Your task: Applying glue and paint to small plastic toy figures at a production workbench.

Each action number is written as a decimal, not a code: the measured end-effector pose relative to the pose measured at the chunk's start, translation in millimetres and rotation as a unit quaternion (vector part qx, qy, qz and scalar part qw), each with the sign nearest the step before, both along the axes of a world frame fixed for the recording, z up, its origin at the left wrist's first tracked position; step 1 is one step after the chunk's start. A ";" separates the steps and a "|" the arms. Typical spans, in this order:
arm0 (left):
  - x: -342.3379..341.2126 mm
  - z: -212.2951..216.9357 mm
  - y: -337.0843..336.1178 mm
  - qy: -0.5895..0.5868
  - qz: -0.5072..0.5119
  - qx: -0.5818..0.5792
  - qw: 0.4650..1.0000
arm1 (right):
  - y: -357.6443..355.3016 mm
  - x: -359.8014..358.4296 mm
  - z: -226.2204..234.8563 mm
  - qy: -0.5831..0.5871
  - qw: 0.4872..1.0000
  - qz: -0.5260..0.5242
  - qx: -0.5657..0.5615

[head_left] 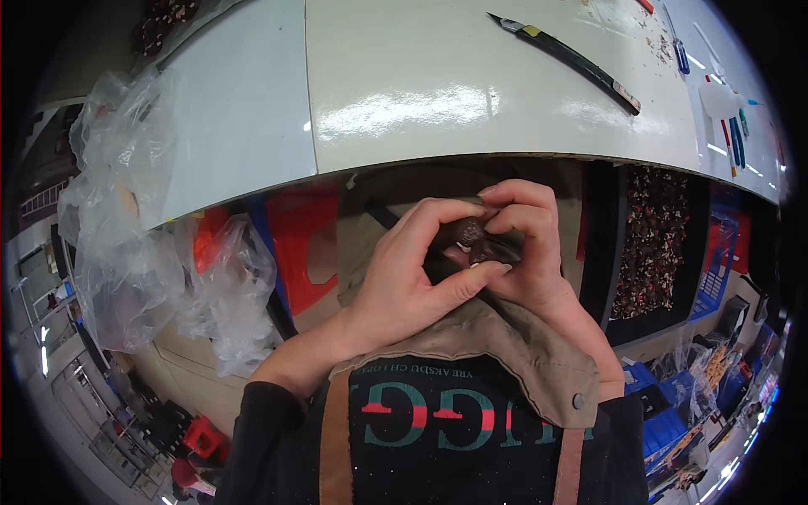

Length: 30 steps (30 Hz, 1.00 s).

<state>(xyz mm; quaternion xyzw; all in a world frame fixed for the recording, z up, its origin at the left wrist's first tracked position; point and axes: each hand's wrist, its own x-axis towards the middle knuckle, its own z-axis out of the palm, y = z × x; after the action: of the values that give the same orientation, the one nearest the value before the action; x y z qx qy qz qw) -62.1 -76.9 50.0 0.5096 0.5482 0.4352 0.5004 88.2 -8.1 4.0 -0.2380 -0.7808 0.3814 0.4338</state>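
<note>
Close in front of my body, below the table's near edge, both hands hold a small dark brown piece with pale spots (pixel 468 231). My left hand (pixel 402 268) is closed on its left side, thumb along the bottom and index finger over the top. From the right, my right hand (pixel 532 240) pinches the same piece with bent fingers. The fingers cover much of it, so its exact kind cannot be made out. A black tray (pixel 613 252) to the right of my hands is filled with many small dark brown pieces (pixel 650 240) with red and whitish parts.
On the pale table (pixel 396 50) lie a black utility knife (pixel 576 63), a blue-handled screwdriver (pixel 679 52), a white bottle (pixel 720 101) and several pens (pixel 734 141). Clear plastic bags (pixel 126 244) hang at the left, beside a red stool (pixel 296 244). Blue crates (pixel 669 421) stand lower right.
</note>
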 end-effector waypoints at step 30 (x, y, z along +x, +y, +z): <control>68.9 -1.8 62.4 0.026 -0.017 -0.042 0.999 | 65.1 73.1 1.4 -0.012 1.000 0.020 -0.012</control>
<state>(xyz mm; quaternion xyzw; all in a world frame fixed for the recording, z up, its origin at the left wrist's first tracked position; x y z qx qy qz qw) 6.8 -14.5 48.2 0.5088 0.5702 0.3894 0.5142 161.3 57.0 5.4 -0.2321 -0.7860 0.3964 0.4137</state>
